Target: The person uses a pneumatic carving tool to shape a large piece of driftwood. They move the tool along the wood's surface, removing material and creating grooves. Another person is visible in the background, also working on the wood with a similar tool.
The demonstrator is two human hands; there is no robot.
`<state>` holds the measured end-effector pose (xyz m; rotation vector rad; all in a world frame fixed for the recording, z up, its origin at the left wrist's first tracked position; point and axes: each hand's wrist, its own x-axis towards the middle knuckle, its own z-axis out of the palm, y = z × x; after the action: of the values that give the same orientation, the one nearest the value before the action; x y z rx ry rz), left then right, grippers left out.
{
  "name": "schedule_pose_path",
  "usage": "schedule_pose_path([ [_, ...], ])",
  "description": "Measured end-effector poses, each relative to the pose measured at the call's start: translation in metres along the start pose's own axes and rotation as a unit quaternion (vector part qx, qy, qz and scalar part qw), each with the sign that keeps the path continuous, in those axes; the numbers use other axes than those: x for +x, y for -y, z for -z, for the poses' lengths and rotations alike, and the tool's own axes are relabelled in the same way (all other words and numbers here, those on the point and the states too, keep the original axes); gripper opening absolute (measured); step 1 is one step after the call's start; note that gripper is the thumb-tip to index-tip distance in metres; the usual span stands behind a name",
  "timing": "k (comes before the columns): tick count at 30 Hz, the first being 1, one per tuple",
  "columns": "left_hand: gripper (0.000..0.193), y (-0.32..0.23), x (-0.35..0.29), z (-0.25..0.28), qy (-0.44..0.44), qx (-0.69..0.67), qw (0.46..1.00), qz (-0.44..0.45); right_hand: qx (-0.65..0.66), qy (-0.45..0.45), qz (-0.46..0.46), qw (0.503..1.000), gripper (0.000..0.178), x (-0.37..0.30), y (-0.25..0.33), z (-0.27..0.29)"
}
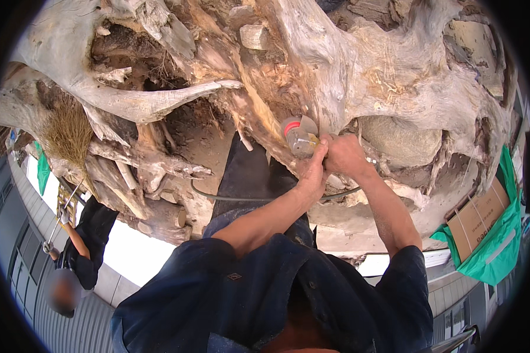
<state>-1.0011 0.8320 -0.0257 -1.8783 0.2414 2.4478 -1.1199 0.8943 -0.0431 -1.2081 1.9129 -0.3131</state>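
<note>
Both my hands are closed together around a small angle grinder, which shows a round grey guard and a red ring. My left hand grips its near side, thumb pointing up. Wrapped round the body just to the right is my right hand, which hides most of the handle. The grinder's head lies against or close over a groove in the large weathered tree root; I cannot tell whether the disc touches the wood. A dark cable curves below my forearms.
Pale root branches jut out at the left, beside a dry brush bundle. A grey stone sits in a root hollow. At the right stands a cardboard box in green sheeting. A co-worker holds a long pole at far left.
</note>
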Motion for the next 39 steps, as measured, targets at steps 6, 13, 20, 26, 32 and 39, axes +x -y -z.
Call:
schedule_pose_path([
  [6,0.055,0.014,0.002,0.002,0.003,0.034,0.998,0.045,0.009,-0.011,-0.046,0.999,0.031,-0.023,-0.002,-0.007],
  [13,0.067,0.009,0.007,-0.002,0.078,0.02,0.996,0.021,0.012,-0.098,-0.039,0.994,0.023,-0.017,-0.005,-0.007],
  [20,0.062,0.008,0.026,0.01,0.06,-0.016,0.998,0.011,0.027,-0.078,-0.02,0.996,0.022,-0.001,0.002,-0.014],
  [26,0.056,-0.014,0.032,0.012,0.03,-0.024,0.999,0.011,0.001,-0.025,-0.044,0.999,0.024,0.022,0.01,-0.015],
  [32,0.055,-0.023,0.037,0.012,0.018,-0.028,0.999,-0.002,-0.016,0.052,-0.032,0.998,0.028,0.029,0.006,-0.003],
  [39,0.049,0.005,0.019,0.016,0.04,-0.015,0.998,0.05,-0.018,0.012,-0.053,0.998,0.026,-0.007,0.0,-0.029],
])
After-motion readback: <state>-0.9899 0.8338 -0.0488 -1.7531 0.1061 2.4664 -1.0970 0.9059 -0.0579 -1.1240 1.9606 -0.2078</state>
